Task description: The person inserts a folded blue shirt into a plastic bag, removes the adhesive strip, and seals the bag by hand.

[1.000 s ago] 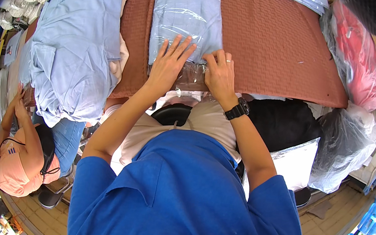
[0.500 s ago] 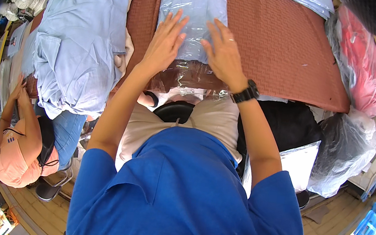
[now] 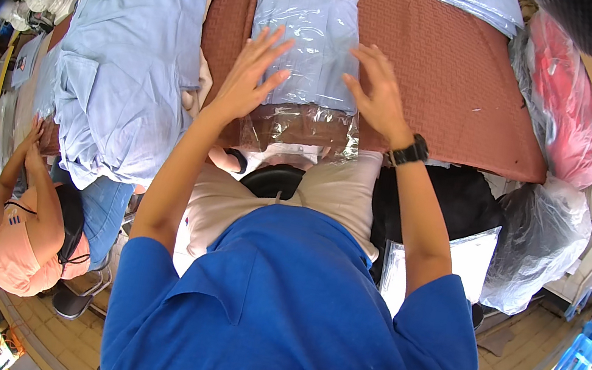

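A folded light-blue shirt (image 3: 321, 55) lies in a clear plastic bag (image 3: 304, 131) on the brown cloth-covered table (image 3: 432, 90). The bag's loose flap hangs past the shirt toward me, over the table's near edge. At the left side of the packed shirt is my left hand (image 3: 253, 75), its fingers spread over the plastic. My right hand (image 3: 377, 90), with a black watch on the wrist, is at the right side with fingers apart. Neither hand grips anything; whether the fingertips touch the plastic is hard to tell.
Unpacked light-blue shirts (image 3: 127, 60) are heaped on the left. Bagged blue shirts (image 3: 480, 4) lie at the far right, near a plastic bag of red cloth (image 3: 566, 95). Black cloth (image 3: 438, 206) is by my right side. Another person (image 3: 35, 238) sits at the left.
My hands have moved apart toward the sides of the bagged shirt, the right one further right. More of the shirt shows between them, and the flap lies more spread out.
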`<state>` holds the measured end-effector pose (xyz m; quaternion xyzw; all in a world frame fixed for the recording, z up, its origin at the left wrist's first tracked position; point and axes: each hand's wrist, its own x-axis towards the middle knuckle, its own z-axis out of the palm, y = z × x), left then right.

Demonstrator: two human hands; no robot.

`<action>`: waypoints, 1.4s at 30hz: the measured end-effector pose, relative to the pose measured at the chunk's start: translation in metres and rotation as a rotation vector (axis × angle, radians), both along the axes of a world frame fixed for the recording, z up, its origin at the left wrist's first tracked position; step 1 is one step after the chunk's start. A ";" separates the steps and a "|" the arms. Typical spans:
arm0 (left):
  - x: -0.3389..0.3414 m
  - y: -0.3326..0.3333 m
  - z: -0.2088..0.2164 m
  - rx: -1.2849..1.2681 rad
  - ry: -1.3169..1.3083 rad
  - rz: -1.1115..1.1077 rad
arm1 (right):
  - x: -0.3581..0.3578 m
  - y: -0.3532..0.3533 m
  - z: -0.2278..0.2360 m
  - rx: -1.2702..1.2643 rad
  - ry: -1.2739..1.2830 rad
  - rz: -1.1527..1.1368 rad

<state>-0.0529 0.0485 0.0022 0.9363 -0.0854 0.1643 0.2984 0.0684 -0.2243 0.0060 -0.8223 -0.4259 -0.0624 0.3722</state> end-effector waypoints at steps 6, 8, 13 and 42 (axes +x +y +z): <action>-0.034 -0.041 0.025 0.117 0.104 -0.215 | -0.057 -0.016 0.023 -0.106 -0.038 0.083; -0.027 -0.053 0.008 0.225 0.006 -0.193 | -0.068 -0.009 0.016 -0.115 -0.104 0.062; -0.009 -0.058 -0.013 0.279 -0.152 -0.125 | -0.070 0.006 -0.004 -0.111 -0.184 -0.023; -0.023 -0.038 -0.017 0.249 -0.049 0.009 | -0.070 0.027 0.000 -0.130 -0.187 -0.122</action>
